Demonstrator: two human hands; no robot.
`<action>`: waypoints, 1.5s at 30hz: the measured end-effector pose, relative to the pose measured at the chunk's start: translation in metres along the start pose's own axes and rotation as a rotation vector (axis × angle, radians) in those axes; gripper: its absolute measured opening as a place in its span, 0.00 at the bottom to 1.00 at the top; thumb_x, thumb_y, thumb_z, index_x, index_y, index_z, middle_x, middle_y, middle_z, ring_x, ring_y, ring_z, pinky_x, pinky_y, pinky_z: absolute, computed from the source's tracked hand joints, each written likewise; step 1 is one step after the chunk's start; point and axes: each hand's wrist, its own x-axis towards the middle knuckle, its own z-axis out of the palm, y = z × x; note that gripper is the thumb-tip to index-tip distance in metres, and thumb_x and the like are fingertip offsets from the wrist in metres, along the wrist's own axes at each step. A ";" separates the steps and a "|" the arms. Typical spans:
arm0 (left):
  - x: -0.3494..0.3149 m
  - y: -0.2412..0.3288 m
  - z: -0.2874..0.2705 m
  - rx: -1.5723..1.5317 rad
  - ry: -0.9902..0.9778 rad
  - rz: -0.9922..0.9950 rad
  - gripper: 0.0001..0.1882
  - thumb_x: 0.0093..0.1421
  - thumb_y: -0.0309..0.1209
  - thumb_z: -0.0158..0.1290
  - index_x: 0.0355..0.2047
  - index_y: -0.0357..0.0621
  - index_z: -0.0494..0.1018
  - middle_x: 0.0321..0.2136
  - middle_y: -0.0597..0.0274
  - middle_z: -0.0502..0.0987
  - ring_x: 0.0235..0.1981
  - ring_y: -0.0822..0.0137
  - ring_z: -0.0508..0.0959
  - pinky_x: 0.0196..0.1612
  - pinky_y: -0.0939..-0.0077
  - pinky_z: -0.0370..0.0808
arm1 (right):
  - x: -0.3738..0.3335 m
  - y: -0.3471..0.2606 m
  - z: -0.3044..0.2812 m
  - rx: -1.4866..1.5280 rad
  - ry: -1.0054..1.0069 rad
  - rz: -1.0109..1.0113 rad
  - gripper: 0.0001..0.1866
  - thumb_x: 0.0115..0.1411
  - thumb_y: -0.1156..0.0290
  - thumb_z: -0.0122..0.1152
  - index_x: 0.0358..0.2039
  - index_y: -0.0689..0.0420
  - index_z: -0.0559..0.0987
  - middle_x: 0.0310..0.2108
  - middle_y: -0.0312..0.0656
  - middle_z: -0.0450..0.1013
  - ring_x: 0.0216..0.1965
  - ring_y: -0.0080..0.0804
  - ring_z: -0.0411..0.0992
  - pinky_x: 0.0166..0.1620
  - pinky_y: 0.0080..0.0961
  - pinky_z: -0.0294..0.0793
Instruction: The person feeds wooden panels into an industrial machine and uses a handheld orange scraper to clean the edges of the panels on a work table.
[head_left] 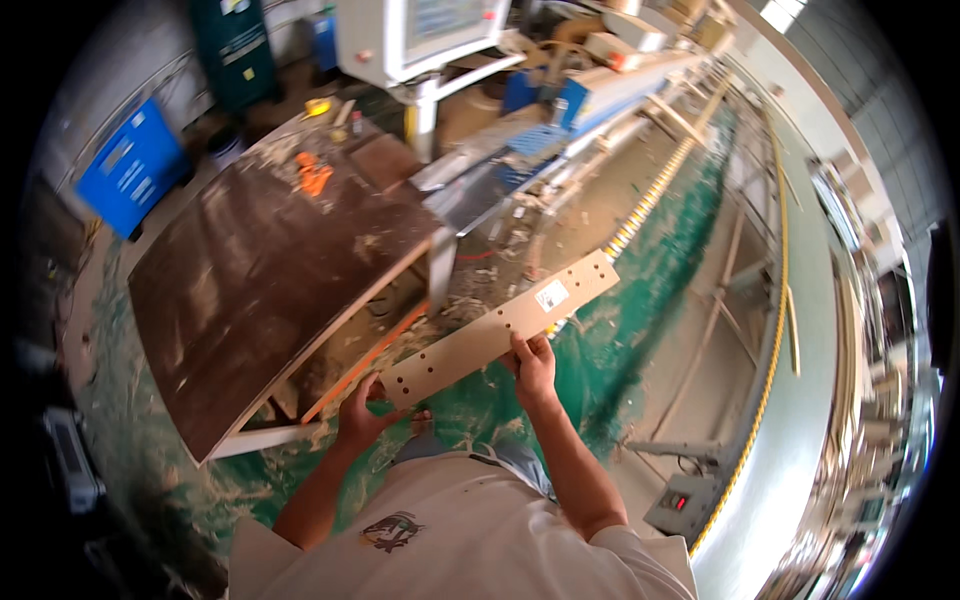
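Observation:
A long, light-brown wooden board (470,343) with drilled holes near its ends and a white label is held up in front of my body, slanting up to the right. My left hand (360,411) grips its lower left end. Around the lower edge, right of the middle, my right hand (532,366) is closed with the thumb on the board's face. Some fingers of both hands are hidden behind the board.
To the left stands a dark brown table (290,260) with wood shavings and an orange tool (313,174) on it. A machine with a control cabinet (400,40) is behind. A yellow-edged conveyor (775,380) with a grey control box (685,503) runs along the right. Shavings litter the green floor (600,355).

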 end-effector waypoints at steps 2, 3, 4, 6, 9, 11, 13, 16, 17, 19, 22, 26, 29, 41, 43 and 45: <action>0.005 -0.013 -0.018 -0.002 0.081 -0.067 0.48 0.51 0.40 0.75 0.68 0.39 0.64 0.50 0.52 0.81 0.52 0.58 0.82 0.54 0.58 0.78 | 0.039 0.014 0.043 -0.045 -0.024 0.108 0.11 0.71 0.70 0.59 0.50 0.61 0.77 0.43 0.41 0.81 0.41 0.29 0.81 0.46 0.29 0.83; 0.009 -0.014 -0.024 -0.021 0.122 -0.107 0.48 0.51 0.40 0.75 0.68 0.39 0.64 0.50 0.52 0.81 0.51 0.58 0.82 0.54 0.58 0.78 | 0.060 0.022 0.055 -0.084 -0.056 0.169 0.12 0.71 0.70 0.58 0.51 0.61 0.77 0.44 0.42 0.81 0.42 0.31 0.81 0.47 0.30 0.83; 0.014 -0.013 -0.029 -0.045 0.159 -0.143 0.48 0.51 0.39 0.75 0.68 0.39 0.64 0.51 0.51 0.81 0.51 0.58 0.82 0.54 0.58 0.78 | 0.077 0.026 0.065 -0.125 -0.084 0.225 0.13 0.71 0.70 0.57 0.53 0.61 0.77 0.45 0.43 0.81 0.42 0.32 0.81 0.48 0.32 0.83; 0.026 -0.019 -0.033 -0.081 0.230 -0.199 0.48 0.51 0.38 0.75 0.68 0.39 0.63 0.51 0.51 0.81 0.51 0.58 0.82 0.54 0.59 0.78 | 0.113 0.033 0.086 -0.134 -0.177 0.325 0.15 0.71 0.69 0.56 0.55 0.61 0.76 0.47 0.43 0.80 0.44 0.34 0.81 0.50 0.33 0.83; 0.056 -0.027 -0.026 -0.104 0.293 -0.258 0.48 0.51 0.37 0.74 0.68 0.39 0.63 0.51 0.52 0.81 0.50 0.59 0.82 0.54 0.60 0.78 | 0.174 0.040 0.097 -0.130 -0.276 0.429 0.18 0.71 0.68 0.54 0.58 0.60 0.75 0.49 0.43 0.80 0.47 0.37 0.80 0.52 0.33 0.82; 0.088 -0.025 -0.022 -0.087 0.305 -0.303 0.49 0.51 0.38 0.75 0.69 0.38 0.62 0.50 0.52 0.81 0.50 0.59 0.82 0.53 0.62 0.78 | 0.206 0.032 0.103 -0.197 -0.312 0.485 0.19 0.71 0.68 0.54 0.59 0.61 0.75 0.49 0.43 0.79 0.47 0.36 0.80 0.52 0.33 0.82; 0.127 -0.024 -0.022 -0.027 0.287 -0.300 0.49 0.51 0.39 0.74 0.69 0.38 0.62 0.48 0.52 0.82 0.48 0.59 0.82 0.51 0.62 0.79 | 0.247 0.023 0.090 -0.333 -0.316 0.476 0.20 0.70 0.70 0.55 0.60 0.63 0.74 0.46 0.47 0.80 0.43 0.38 0.82 0.45 0.32 0.85; 0.190 -0.026 -0.024 0.091 0.206 -0.361 0.50 0.51 0.39 0.74 0.70 0.38 0.61 0.44 0.53 0.83 0.45 0.60 0.83 0.48 0.63 0.80 | 0.309 0.004 0.074 -0.334 -0.180 0.378 0.30 0.68 0.72 0.56 0.69 0.63 0.63 0.41 0.51 0.80 0.34 0.36 0.82 0.33 0.28 0.84; 0.209 -0.027 -0.026 0.132 0.169 -0.393 0.50 0.51 0.39 0.74 0.70 0.38 0.61 0.43 0.54 0.83 0.43 0.60 0.83 0.47 0.63 0.80 | 0.327 -0.002 0.074 -0.276 -0.157 0.352 0.33 0.67 0.73 0.56 0.71 0.62 0.58 0.41 0.51 0.79 0.32 0.35 0.81 0.32 0.28 0.83; 0.241 -0.028 -0.030 0.098 0.160 -0.423 0.51 0.51 0.38 0.74 0.70 0.39 0.60 0.40 0.55 0.83 0.41 0.60 0.83 0.45 0.62 0.80 | 0.357 -0.021 0.076 -0.155 -0.102 0.302 0.40 0.67 0.74 0.55 0.75 0.59 0.48 0.40 0.50 0.79 0.30 0.33 0.80 0.30 0.27 0.82; 0.283 -0.011 -0.034 0.135 0.101 -0.500 0.52 0.50 0.37 0.73 0.71 0.39 0.58 0.38 0.55 0.83 0.37 0.60 0.83 0.42 0.62 0.80 | 0.401 -0.024 0.073 -0.122 -0.211 0.340 0.50 0.67 0.75 0.54 0.77 0.49 0.31 0.38 0.50 0.79 0.26 0.31 0.77 0.28 0.24 0.79; 0.306 -0.001 -0.029 0.253 0.070 -0.500 0.53 0.50 0.37 0.73 0.73 0.44 0.57 0.37 0.57 0.81 0.33 0.61 0.82 0.38 0.65 0.80 | 0.420 -0.010 0.076 -0.191 -0.248 0.283 0.55 0.67 0.74 0.55 0.76 0.44 0.22 0.35 0.49 0.78 0.24 0.30 0.76 0.27 0.25 0.79; 0.319 0.015 -0.020 0.237 0.078 -0.549 0.52 0.50 0.38 0.73 0.72 0.48 0.58 0.37 0.59 0.81 0.32 0.63 0.82 0.37 0.65 0.80 | 0.434 -0.021 0.073 -0.206 -0.244 0.275 0.56 0.66 0.75 0.53 0.75 0.45 0.20 0.34 0.49 0.78 0.23 0.31 0.76 0.25 0.26 0.79; 0.451 0.082 0.079 0.319 0.121 -0.310 0.23 0.55 0.43 0.68 0.45 0.48 0.73 0.31 0.61 0.79 0.31 0.58 0.82 0.34 0.61 0.77 | 0.586 -0.100 -0.012 -0.259 -0.226 0.182 0.13 0.69 0.73 0.48 0.54 0.51 0.67 0.34 0.42 0.80 0.26 0.33 0.82 0.23 0.26 0.82; 0.468 0.097 0.083 0.246 0.064 -0.313 0.16 0.57 0.41 0.68 0.36 0.46 0.75 0.28 0.59 0.79 0.29 0.57 0.80 0.32 0.64 0.76 | 0.604 -0.104 -0.027 -0.270 -0.253 0.169 0.13 0.70 0.73 0.48 0.54 0.51 0.67 0.34 0.42 0.80 0.26 0.34 0.82 0.24 0.27 0.83; 0.482 0.098 0.092 0.290 0.077 -0.242 0.15 0.58 0.41 0.67 0.31 0.45 0.75 0.27 0.58 0.79 0.28 0.56 0.81 0.32 0.64 0.76 | 0.615 -0.114 -0.032 -0.282 -0.259 0.195 0.14 0.70 0.74 0.47 0.54 0.51 0.66 0.35 0.44 0.80 0.27 0.34 0.82 0.25 0.31 0.85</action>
